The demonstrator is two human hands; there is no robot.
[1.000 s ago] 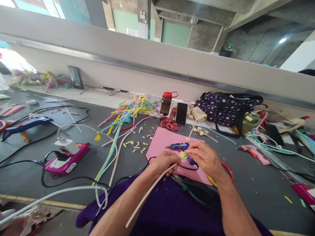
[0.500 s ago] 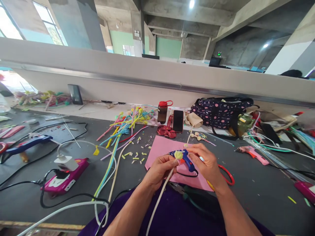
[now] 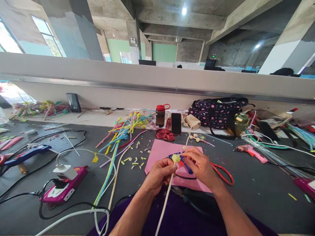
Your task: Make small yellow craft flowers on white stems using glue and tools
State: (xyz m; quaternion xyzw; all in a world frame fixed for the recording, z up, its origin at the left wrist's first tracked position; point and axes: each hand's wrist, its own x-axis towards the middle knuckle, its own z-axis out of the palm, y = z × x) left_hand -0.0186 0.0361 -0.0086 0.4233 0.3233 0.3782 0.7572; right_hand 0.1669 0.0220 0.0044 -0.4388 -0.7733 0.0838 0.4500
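Note:
My left hand (image 3: 162, 172) pinches a cream cord (image 3: 165, 200) just below a pale yellow-green ball-like tip (image 3: 176, 158). The cord hangs down towards my lap. My right hand (image 3: 200, 165) is at the right of the tip, thumb and fingers pressed together; whatever they pinch is too small to make out. Behind and below the hands, a blue glue gun (image 3: 190, 169) lies on a pink sheet (image 3: 157, 149), mostly hidden by my fingers. Beside my right wrist are red-handled scissors (image 3: 227, 176), their blades hidden.
Small cut pieces (image 3: 135, 163) lie left of the sheet, near a bundle of coloured stems (image 3: 120, 134). A bottle (image 3: 160, 116), a phone (image 3: 176, 124) and a patterned bag (image 3: 216, 113) stand behind. A magenta power strip (image 3: 61, 190) with cables is left; a pink glue gun (image 3: 253, 154) is right.
My right hand has moved slightly left and down, closer to the yellow-green tip. My left hand keeps its hold on the cord. The camera view has tilted slightly.

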